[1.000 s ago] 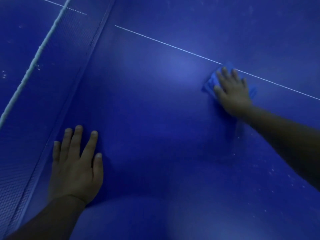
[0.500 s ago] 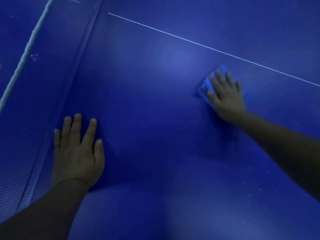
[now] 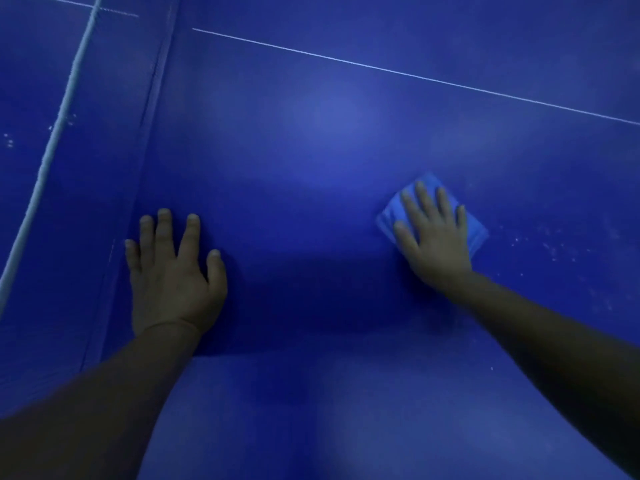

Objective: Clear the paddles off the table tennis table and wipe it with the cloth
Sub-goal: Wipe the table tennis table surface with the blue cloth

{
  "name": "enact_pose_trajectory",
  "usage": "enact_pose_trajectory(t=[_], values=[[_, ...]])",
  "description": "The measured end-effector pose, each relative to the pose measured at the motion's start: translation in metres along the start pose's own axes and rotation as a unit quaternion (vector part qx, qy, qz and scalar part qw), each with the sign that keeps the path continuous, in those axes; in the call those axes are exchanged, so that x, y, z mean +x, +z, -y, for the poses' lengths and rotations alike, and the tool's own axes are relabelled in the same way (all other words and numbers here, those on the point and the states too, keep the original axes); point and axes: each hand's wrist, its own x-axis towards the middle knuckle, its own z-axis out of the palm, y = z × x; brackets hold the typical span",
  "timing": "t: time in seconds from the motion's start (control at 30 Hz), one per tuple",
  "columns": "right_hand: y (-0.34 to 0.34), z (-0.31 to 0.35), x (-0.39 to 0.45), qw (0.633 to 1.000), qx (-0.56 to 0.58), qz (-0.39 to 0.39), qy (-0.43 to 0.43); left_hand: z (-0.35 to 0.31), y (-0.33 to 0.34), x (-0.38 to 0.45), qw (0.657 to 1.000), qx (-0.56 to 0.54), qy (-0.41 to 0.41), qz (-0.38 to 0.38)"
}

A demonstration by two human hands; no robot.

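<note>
Blue table [image 3: 311, 133]: left hand [image 3: 173, 275] flat, right hand [image 3: 433, 237] flat, pressing cloth [image 3: 476, 230]

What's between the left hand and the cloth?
Only bare table in the head view: nothing lies between the left hand and the cloth under the right hand.

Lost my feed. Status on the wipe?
Right hand flat on cloth, pressing it to table. Left hand flat on table. No paddles visible.

folded light-blue cloth [image 3: 474, 227] lies flat on the deep blue table [image 3: 311, 150], right of centre, well short of the white line [image 3: 415, 76]; possibly microfibre, too dim to tell.
</note>
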Motion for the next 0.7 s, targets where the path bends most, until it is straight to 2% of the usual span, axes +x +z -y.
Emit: enact_pose_trajectory(t=[0.03, 0.1, 0.2, 0.3, 0.37, 0.43, 0.5, 0.57, 0.6, 0.63, 0.7], values=[[0.001, 0.005, 0.006, 0.998, 0.014, -0.004, 0.068, 0.001, 0.000, 0.000, 1.000, 0.001, 0.002, -0.002], [0.007, 0.019, -0.016, 0.994, 0.012, -0.010, 0.106, 0.002, 0.002, -0.002, 1.000, 0.001, 0.009, -0.008], [0.016, 0.041, -0.121, 0.999, -0.018, -0.020, 0.035, 0.002, 0.000, -0.004, 1.000, -0.002, 0.022, -0.012], [0.028, 0.050, -0.244, 1.000, -0.022, 0.007, -0.017, 0.000, -0.006, -0.015, 0.999, -0.029, 0.042, -0.012], [0.023, 0.040, -0.273, 0.997, -0.009, 0.032, -0.064, -0.005, -0.008, -0.037, 0.997, -0.046, 0.061, -0.006], [0.017, 0.031, -0.258, 0.997, -0.023, 0.035, -0.066, -0.010, -0.005, -0.075, 0.992, -0.032, 0.119, 0.010], [0.011, 0.029, -0.223, 0.999, -0.010, 0.018, 0.047, -0.011, 0.002, -0.122, 0.977, -0.008, 0.210, 0.044], [0.011, 0.040, -0.193, 0.973, 0.038, 0.008, 0.226, -0.009, 0.009, -0.158, 0.956, 0.001, 0.280, 0.085], [0.013, 0.054, -0.190, 0.956, 0.052, 0.006, 0.287, -0.006, 0.013, -0.169, 0.948, 0.014, 0.302, 0.098], [0.018, 0.071, -0.197, 0.952, 0.050, -0.004, 0.301, -0.004, 0.016, -0.174, 0.942, 0.032, 0.317, 0.103], [0.029, 0.102, -0.240, 0.978, 0.037, -0.004, 0.204, -0.001, 0.020, -0.176, 0.936, 0.054, 0.334, 0.100]])
